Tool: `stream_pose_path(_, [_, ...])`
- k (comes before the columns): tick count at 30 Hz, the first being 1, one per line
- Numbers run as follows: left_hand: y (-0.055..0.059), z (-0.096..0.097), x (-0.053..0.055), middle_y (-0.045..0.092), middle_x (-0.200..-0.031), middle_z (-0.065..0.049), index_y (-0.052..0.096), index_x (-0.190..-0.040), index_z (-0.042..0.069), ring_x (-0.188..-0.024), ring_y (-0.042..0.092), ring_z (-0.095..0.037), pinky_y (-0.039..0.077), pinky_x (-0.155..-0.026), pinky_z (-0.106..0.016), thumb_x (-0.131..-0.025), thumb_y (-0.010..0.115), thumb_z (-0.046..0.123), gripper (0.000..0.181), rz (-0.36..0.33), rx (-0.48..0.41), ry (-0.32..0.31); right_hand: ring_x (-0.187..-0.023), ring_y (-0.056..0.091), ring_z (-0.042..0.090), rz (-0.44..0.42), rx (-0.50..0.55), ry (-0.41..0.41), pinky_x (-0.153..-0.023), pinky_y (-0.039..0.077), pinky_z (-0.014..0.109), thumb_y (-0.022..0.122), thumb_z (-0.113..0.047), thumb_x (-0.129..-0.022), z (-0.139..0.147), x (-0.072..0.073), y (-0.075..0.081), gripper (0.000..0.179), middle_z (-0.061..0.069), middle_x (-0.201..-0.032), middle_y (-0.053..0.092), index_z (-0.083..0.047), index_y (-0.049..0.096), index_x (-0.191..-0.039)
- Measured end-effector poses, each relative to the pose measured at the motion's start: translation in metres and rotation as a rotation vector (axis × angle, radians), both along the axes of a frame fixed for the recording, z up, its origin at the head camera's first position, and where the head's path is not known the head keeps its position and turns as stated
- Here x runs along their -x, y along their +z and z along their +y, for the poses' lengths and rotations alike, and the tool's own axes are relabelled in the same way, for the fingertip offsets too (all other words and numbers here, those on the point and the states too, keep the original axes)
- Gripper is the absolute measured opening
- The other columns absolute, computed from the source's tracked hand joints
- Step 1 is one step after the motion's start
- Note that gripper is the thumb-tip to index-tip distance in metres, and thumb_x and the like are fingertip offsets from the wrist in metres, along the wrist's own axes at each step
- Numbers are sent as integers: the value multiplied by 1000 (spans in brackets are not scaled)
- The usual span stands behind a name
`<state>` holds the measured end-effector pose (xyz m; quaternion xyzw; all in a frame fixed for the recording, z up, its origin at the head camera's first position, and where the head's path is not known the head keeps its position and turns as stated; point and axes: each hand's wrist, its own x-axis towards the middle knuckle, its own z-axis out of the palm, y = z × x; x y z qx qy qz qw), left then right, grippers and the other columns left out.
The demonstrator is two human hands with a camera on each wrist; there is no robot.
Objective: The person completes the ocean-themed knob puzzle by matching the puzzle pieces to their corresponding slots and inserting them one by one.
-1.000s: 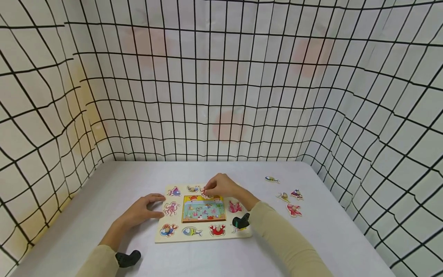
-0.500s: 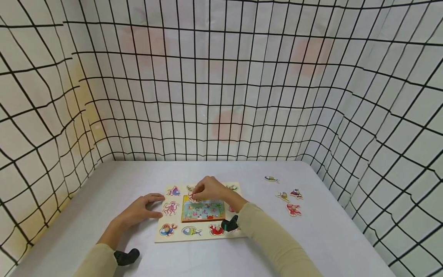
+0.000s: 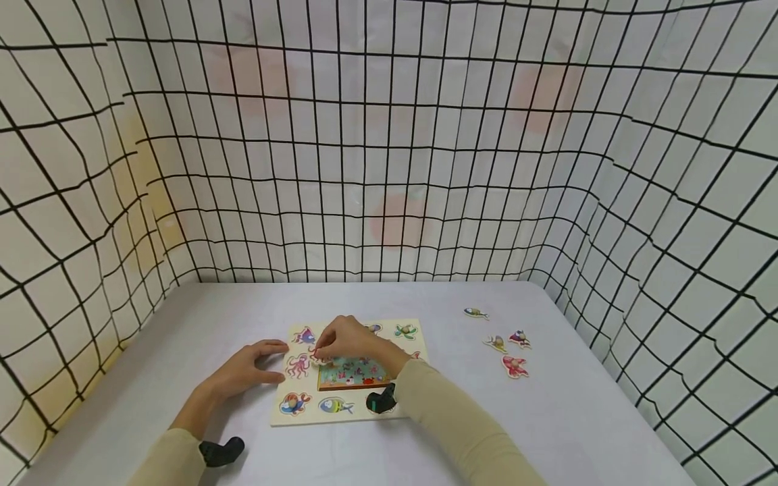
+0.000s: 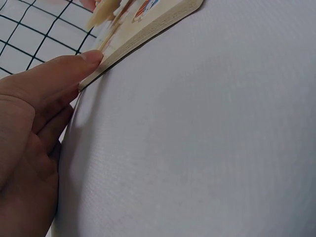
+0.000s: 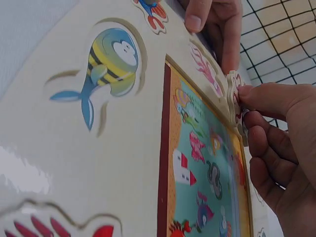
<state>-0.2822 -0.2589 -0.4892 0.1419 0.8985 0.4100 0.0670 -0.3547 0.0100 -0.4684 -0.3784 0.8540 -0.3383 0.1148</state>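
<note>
The wooden puzzle board (image 3: pixel 340 416) lies on the table, with sea-animal pictures around a central aquarium scene. My right hand (image 3: pixel 352 339) pinches a puzzle piece (image 5: pixel 235 101) with red curly arms between thumb and fingers. It holds this piece tilted at the board's left part, beside the pink octopus picture (image 3: pixel 298 366). Most of the piece's face is turned away in the right wrist view. My left hand (image 3: pixel 243 370) rests at the board's left edge, thumb and fingers spread; its thumb (image 4: pixel 91 57) touches the edge in the left wrist view.
On the table right of the board lie loose pieces: a fish (image 3: pixel 476 313), a yellowish piece (image 3: pixel 496 344), a purple piece (image 3: pixel 519 339) and a red piece (image 3: pixel 515 366). A black wire grid (image 3: pixel 389 182) over white cloth encloses the back and sides.
My right hand has moved left and toward me across the board with the puzzle piece, from the top row to beside the octopus picture. My left hand stays at the edge.
</note>
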Motion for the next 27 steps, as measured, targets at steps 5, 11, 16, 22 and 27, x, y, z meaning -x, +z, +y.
stream_pose_path(5, [0, 0, 0, 48, -152, -23, 64, -139, 5, -145, 32, -50, 22, -115, -71, -84, 88, 28, 64, 13, 3, -3, -69, 67, 3, 3, -10, 0, -64, 55, 19, 78, -23, -96, -9, -2, -1, 10, -17, -78, 71, -15, 83, -95])
stream_pose_path(11, [0, 0, 0, 48, -152, -24, 64, -139, 4, -145, 31, -50, 21, -115, -71, -84, 87, 27, 64, 20, -8, -12, -71, 65, 2, -4, -24, -7, -66, 53, 18, 79, -25, -95, -18, -4, -2, 10, -17, -78, 71, -16, 83, -95])
stream_pose_path(16, [1, -1, 0, 49, -151, -24, 64, -139, 4, -145, 32, -50, 22, -115, -71, -85, 87, 26, 63, 25, -13, -19, -73, 63, 0, 7, -48, -11, -67, 51, 17, 80, -28, -93, -28, -5, -6, 11, -19, -79, 70, -17, 83, -94])
stream_pose_path(22, [0, -1, -1, 50, -150, -23, 64, -139, 3, -144, 33, -50, 22, -114, -72, -85, 87, 24, 62, 40, -20, -36, -73, 62, -2, 37, -55, -19, -65, 50, 16, 81, -28, -92, -38, -11, -7, 12, -20, -77, 69, -16, 83, -93])
stream_pose_path(27, [2, -2, -1, 50, -149, -24, 63, -139, 3, -144, 33, -51, 22, -114, -73, -85, 86, 24, 62, 42, -22, -47, -69, 61, -1, 46, -61, -36, -62, 48, 16, 82, -28, -92, -43, -14, -7, 11, -20, -74, 69, -16, 83, -91])
